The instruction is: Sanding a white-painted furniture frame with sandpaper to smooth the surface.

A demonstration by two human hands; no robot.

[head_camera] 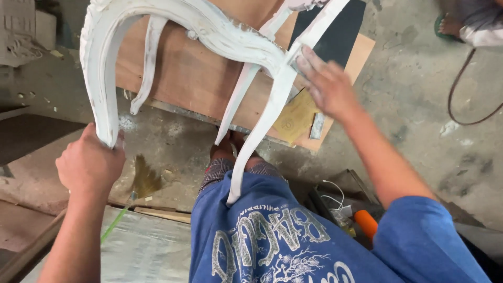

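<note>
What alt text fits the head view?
A white-primed, carved wooden chair frame lies tipped over a brown plywood board. The left hand grips one curved leg's end; the right hand presses on the frame's joint. A yellow sandpaper sheet lies on the board.

chair frame (209, 31) top beyond edge

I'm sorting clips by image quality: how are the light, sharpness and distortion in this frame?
Head view: soft, even daylight, no glare, faint shadows under the white chair frame; right hand slightly motion-blurred, left hand and plywood board sharp; wide-angle stretching at the edges.
</note>
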